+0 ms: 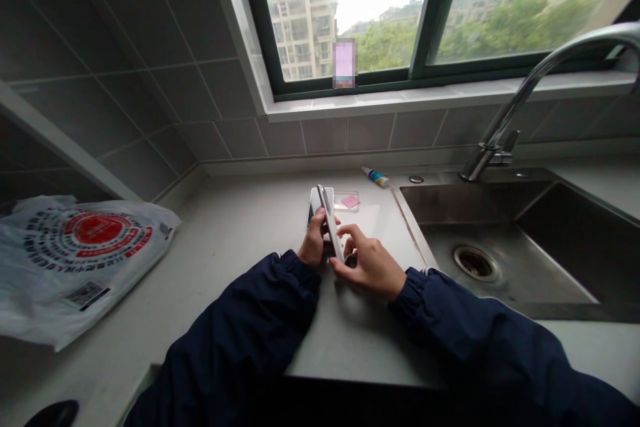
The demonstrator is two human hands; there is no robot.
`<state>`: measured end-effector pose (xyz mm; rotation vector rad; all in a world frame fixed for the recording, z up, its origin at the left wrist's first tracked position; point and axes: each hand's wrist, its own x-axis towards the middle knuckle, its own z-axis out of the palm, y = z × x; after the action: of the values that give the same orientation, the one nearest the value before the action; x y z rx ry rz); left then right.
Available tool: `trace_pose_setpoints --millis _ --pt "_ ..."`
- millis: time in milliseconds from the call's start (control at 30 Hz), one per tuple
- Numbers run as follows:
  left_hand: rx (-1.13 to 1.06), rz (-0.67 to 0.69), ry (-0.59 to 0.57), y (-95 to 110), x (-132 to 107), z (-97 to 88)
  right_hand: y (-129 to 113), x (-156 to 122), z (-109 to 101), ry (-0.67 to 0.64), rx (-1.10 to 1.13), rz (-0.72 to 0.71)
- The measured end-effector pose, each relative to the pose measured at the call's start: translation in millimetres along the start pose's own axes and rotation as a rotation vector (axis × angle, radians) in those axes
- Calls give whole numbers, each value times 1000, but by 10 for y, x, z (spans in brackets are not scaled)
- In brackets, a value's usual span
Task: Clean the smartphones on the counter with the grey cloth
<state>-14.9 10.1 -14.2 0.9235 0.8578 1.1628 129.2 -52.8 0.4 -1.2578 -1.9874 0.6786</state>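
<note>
Above the counter, my left hand (314, 238) grips a smartphone (331, 227) that is tilted up on its side, almost edge-on to me. My right hand (371, 260) has its thumb at the phone's lower end and its bent fingers along the right side. Behind the phone lies a second flat, phone-like device (315, 200) with a light rim, partly covered by the held phone and my left hand. Beside that rests a clear phone case (354, 208) with a small pink piece (351, 201) on it.
A tube with a blue and yellow label (375, 177) lies near the back wall. At right are a steel sink (500, 220) and a curved faucet (505, 113). A white plastic bag with red print (95, 247) sits at left. A window (345, 13) is behind the counter (240, 213).
</note>
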Motion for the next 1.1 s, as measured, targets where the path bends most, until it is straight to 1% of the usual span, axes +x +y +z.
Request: trace_pose_setpoints --millis 100,200,333,433,500,567,667,800,967,1033,1100 --pt "132 62 -21 26 9 -43 -6 -6 -9 21 12 19" --pt "192 46 -30 75 34 -87 64 30 -10 83 85 91" --pt "197 46 8 131 84 -142 198 146 -14 148 395 181" --pt "290 47 25 127 108 -172 262 221 -27 119 619 235" --pt "387 79 39 93 124 -193 294 247 -31 113 696 235" --pt "497 153 65 47 147 -217 332 258 -26 123 694 224" --pt "604 233 99 6 180 -254 411 271 -18 138 589 220" --pt "731 373 132 44 192 -294 532 303 -40 160 450 225" --pt "1011 544 291 101 199 -361 662 347 -73 219 402 237" --pt "1111 587 340 88 219 -399 704 360 -68 231 392 233" --pt "1180 579 355 55 244 -433 741 371 -55 231 388 225"
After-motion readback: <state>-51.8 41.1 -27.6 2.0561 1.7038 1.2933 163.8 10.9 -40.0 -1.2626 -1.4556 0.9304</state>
